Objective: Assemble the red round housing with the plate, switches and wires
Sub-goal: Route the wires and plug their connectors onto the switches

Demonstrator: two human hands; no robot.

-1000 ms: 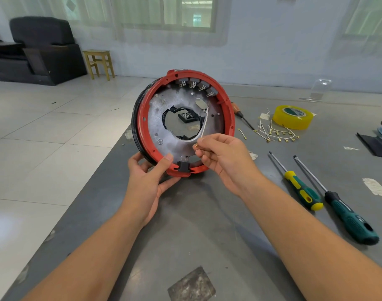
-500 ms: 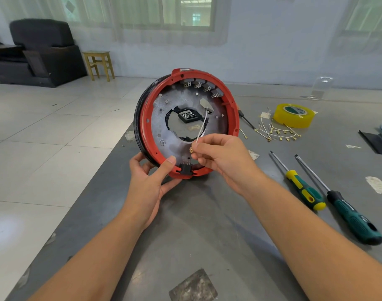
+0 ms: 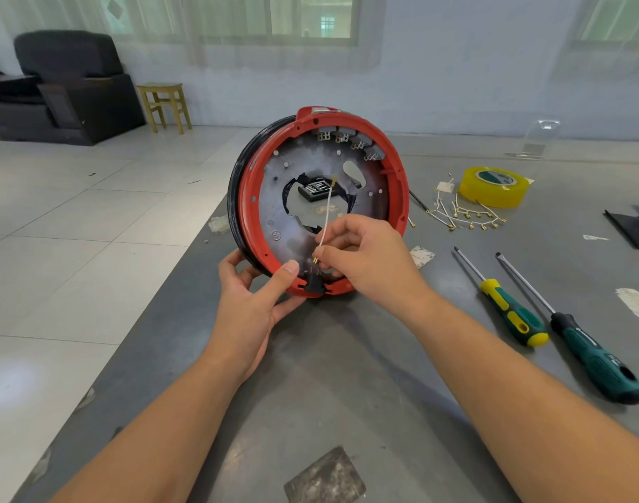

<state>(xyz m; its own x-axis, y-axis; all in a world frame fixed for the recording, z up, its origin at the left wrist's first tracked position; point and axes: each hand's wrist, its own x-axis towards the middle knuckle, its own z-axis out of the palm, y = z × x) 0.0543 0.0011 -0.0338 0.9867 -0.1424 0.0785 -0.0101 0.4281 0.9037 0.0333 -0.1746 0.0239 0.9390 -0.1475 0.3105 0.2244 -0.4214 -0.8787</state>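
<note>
**Now wiring the bottom switch**

Stood on edge on the bench (image 3: 347, 357), housing (image 3: 394, 168) propped by left hand (image 3: 254, 303), grip closed on the lower rim so the plate (image 3: 274, 197) faces up. Right hand (image 3: 361, 255), grip pinched on a white wire (image 3: 327, 212), brass end just above the black switch (image 3: 314, 281). Versus half a second ago: wire lower, terminal closer to switch, housing tilted slightly more.
</note>
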